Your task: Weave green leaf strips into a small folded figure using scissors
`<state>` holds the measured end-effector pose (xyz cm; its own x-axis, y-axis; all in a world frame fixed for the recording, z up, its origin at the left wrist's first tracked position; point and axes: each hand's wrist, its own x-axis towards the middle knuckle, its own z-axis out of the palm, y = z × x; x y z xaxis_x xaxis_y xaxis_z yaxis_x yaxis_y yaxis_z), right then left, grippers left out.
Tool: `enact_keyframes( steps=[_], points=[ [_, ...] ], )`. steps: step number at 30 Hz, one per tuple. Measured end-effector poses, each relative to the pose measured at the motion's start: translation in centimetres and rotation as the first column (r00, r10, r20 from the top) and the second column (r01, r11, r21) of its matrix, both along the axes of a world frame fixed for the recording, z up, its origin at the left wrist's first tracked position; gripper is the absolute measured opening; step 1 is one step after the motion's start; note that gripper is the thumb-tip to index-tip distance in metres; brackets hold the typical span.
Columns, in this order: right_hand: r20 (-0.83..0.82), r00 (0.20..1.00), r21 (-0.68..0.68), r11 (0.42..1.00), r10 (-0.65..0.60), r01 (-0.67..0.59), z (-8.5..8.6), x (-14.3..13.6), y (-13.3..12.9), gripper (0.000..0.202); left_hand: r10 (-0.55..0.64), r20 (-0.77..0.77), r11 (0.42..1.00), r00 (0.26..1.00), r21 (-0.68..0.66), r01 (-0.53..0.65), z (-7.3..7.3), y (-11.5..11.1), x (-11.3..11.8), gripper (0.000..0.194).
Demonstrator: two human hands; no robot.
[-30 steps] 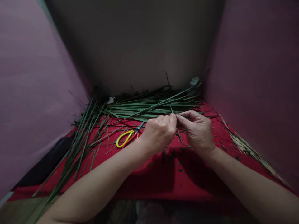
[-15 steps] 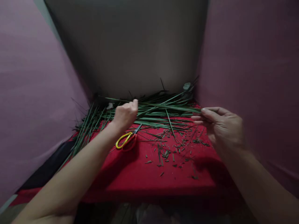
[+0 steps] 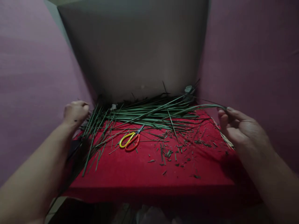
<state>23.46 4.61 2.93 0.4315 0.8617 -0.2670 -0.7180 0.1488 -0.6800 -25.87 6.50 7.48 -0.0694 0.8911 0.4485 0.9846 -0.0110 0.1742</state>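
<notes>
Right hand [image 3: 247,127], well to the right of the scissors [image 3: 136,134], pinches one end of a long green blade [image 3: 205,106] between thumb and fingers. From there the blade runs leftward in a shallow arch, its long axis mostly crosswise, dipping over the leaf pile [image 3: 149,113] beyond the scissors. Beneath the scissors, a red cloth [image 3: 116,169] covers the counter, with clippings [image 3: 168,153] scattered to their right. Pink walls [image 3: 247,56] flank them, and a dim grey panel [image 3: 144,46] stands behind. Well left of the scissors, the left hand [image 3: 76,112] is raised and curled closed, knuckles up; whether it grips anything, I cannot tell. Both forearms reach inward from the lower corners.
</notes>
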Motion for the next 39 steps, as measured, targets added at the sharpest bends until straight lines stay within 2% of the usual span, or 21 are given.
enact_keyframes(
  steps=[2, 3, 5, 6, 8, 11, 13, 14, 15, 16, 17, 18, 20, 21, 24, 26, 29, 31, 34, 36, 39],
  points=[
    [-0.082, 0.993, -0.034, 0.996, 0.085, -0.088, 0.8, -1.1, 0.6, 0.018, 0.008, 0.066, 1.000, 0.998, -0.001, -0.008, -1.5, -0.7, 2.5, 0.027],
    [-0.101, 0.989, -0.005, 0.994, 0.106, -0.107, 1.3, -1.7, 0.9, 0.018, -0.045, 0.103, 0.997, 0.994, -0.056, 0.051, -2.3, -1.1, 4.2, 0.021],
    [-0.097, 0.985, 0.033, 0.990, 0.141, -0.138, 2.3, -2.7, 1.7, 0.022, -0.212, 0.313, 0.941, 0.926, -0.191, 0.280, -4.0, -1.7, 8.0, 0.018],
    [-0.074, 0.984, 0.090, 0.984, 0.163, -0.156, 2.8, -3.2, 2.0, 0.024, -0.287, 0.365, 0.905, 0.886, -0.198, 0.375, -4.8, -1.9, 9.9, 0.018],
    [-0.019, 0.974, 0.229, 0.949, 0.227, -0.216, 3.8, -4.2, 2.5, 0.025, -0.403, 0.344, 0.843, 0.848, -0.221, 0.490, -6.5, -2.1, 13.4, 0.015],
    [-0.048, 0.973, 0.233, 0.950, 0.226, -0.209, 4.5, -5.4, 2.7, 0.022, -0.482, 0.323, 0.802, 0.814, -0.211, 0.559, -8.8, -1.5, 17.5, 0.016],
    [0.015, 0.979, 0.250, 0.947, 0.202, -0.200, 4.5, -5.7, 2.4, 0.020, -0.508, 0.372, 0.770, 0.777, -0.209, 0.603, -9.6, -0.8, 19.7, 0.020],
    [0.085, 0.980, 0.271, 0.942, 0.182, -0.198, 4.3, -5.6, 2.2, 0.018, -0.520, 0.467, 0.722, 0.715, -0.208, 0.660, -9.7, -0.4, 20.8, 0.028],
    [0.166, 0.973, 0.304, 0.930, 0.162, -0.207, 4.0, -5.4, 2.0, 0.016, -0.500, 0.634, 0.655, 0.590, -0.170, 0.737, -9.5, 0.0, 21.9, 0.037],
    [0.242, 0.959, 0.341, 0.913, 0.147, -0.225, 3.7, -5.0, 1.7, 0.014, -0.450, 0.796, 0.558, 0.404, -0.103, 0.824, -9.0, 0.4, 22.9, 0.046],
    [0.304, 0.942, 0.374, 0.892, 0.143, -0.256, 3.4, -4.7, 1.5, 0.012, -0.412, 0.884, 0.511, 0.220, 0.024, 0.859, -8.2, 0.7, 23.9, 0.051],
    [0.347, 0.925, 0.396, 0.870, 0.155, -0.294, 3.0, -4.3, 1.2, 0.010, -0.391, 0.917, 0.509, 0.084, 0.140, 0.850, -7.2, 1.1, 24.7, 0.052],
    [0.362, 0.909, 0.397, 0.848, 0.209, -0.353, 2.3, -3.8, 0.7, 0.007, -0.434, 0.900, 0.549, -0.049, 0.307, 0.778, -4.6, 1.7, 26.1, 0.048],
    [0.328, 0.914, 0.372, 0.856, 0.241, -0.359, 1.9, -3.8, 0.6, 0.007, -0.492, 0.868, 0.584, -0.060, 0.380, 0.717, -3.1, 1.9, 26.5, 0.046],
    [0.093, 0.945, 0.196, 0.925, 0.312, -0.325, 0.8, -4.8, 0.4, 0.011, -0.587, 0.808, 0.678, 0.057, 0.452, 0.580, 0.5, 2.0, 27.0, 0.044],
    [-0.096, 0.934, 0.077, 0.938, 0.343, -0.337, 0.0, -6.1, 0.5, 0.013, -0.597, 0.799, 0.686, 0.078, 0.457, 0.566, 2.1, 1.9, 27.0, 0.038],
    [-0.230, 0.854, 0.010, 0.879, 0.467, -0.477, -1.4, -8.1, 0.5, 0.012, -0.608, 0.793, 0.673, 0.038, 0.489, 0.554, 3.1, 2.0, 26.7, 0.023],
    [-0.180, 0.815, -0.004, 0.828, 0.551, -0.560, -2.3, -9.1, 0.4, 0.010, -0.602, 0.796, 0.711, 0.071, 0.493, 0.502, 3.4, 2.2, 26.6, 0.019],
    [0.076, 0.718, 0.061, 0.715, 0.692, -0.696, -3.5, -9.9, 0.1, 0.014, -0.557, 0.802, 0.795, 0.214, 0.440, 0.417, 3.7, 2.9, 26.5, 0.019],
    [0.285, 0.652, 0.117, 0.650, 0.703, -0.751, -4.0, -10.3, 0.0, 0.026, -0.505, 0.809, 0.843, 0.301, 0.389, 0.372, 3.6, 3.7, 26.6, 0.021],
    [0.513, 0.565, 0.100, 0.609, 0.646, -0.787, -4.3, -11.1, 0.4, 0.034, -0.403, 0.833, 0.896, 0.380, 0.273, 0.351, 2.8, 5.6, 26.5, 0.021]
  ],
)
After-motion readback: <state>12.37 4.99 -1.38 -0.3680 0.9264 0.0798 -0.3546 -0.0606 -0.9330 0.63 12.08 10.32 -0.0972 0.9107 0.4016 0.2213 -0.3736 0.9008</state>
